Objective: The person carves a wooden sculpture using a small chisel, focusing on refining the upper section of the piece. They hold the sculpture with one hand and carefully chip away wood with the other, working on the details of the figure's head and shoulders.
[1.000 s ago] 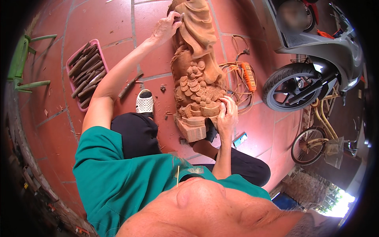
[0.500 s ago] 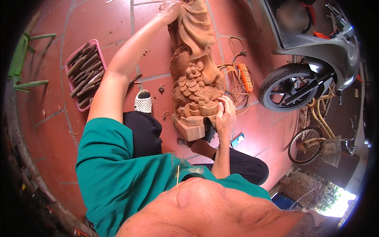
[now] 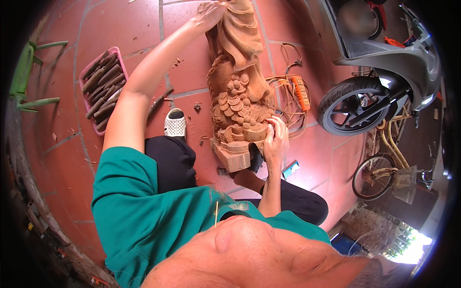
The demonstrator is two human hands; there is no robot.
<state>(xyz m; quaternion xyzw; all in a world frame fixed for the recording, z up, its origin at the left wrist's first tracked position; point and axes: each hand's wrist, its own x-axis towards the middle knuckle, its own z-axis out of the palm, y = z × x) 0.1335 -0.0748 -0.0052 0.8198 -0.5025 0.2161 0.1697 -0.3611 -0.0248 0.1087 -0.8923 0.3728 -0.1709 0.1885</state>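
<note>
A carved reddish-brown wooden statue (image 3: 237,91) lies lengthwise on the floor in front of me, its stepped base toward me. Its carving shows draped folds at the far end and heaped coins and round shapes lower down. At its far left edge, my left hand (image 3: 210,14) is closed with the fingers bent in against the wood; the picture's upper edge cuts off this end of the statue. My right hand (image 3: 276,141) rests on the right side near the base, fingers curled against the carved edge with the thumb beside them.
A pink basket (image 3: 126,72) of wooden-handled tools stands left, with a loose tool (image 3: 160,102) beside it. An orange power strip (image 3: 301,93) with tangled cord lies right of the statue, near a motorbike wheel (image 3: 355,106) and a bicycle (image 3: 374,176). A green chair (image 3: 21,77) stands far left.
My left hand has shifted slightly to the right at the statue's far end. The right hand keeps its place on the statue, and the whole view has moved a little.
</note>
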